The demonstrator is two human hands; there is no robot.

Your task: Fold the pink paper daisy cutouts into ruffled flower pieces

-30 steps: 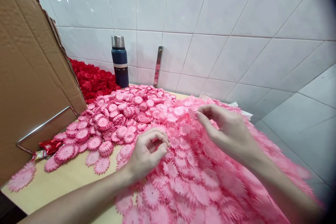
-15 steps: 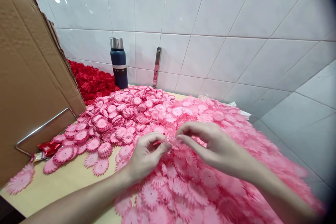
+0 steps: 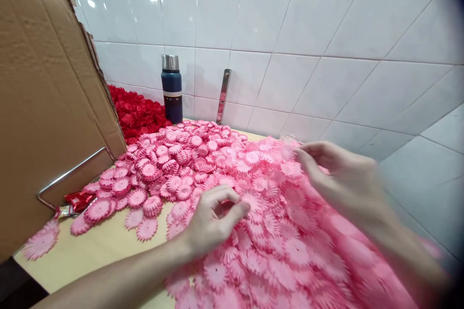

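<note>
My left hand is closed in a pinch above the pile. At its fingertips is a pale pink, scallop-edged petal disc, seemingly gripped between thumb and forefinger. Off to the right, my right hand is smeared by motion, with thumb and forefinger together. A thin, see-through pink petal disc blurs at those fingertips. Beneath both hands spreads a large heap of pink petal discs, loose and overlapping on the right. Towards the left, other pink discs sit in thicker stacks.
A cardboard box stands at the left, near a bent metal rod and a red wrapper. Behind are red petal pieces, a blue bottle and a metal strip against the tiled wall.
My right hand has moved away from my left, to the right and slightly up, with a thin pink disc. My left hand stays near its place. The view has shifted slightly.
</note>
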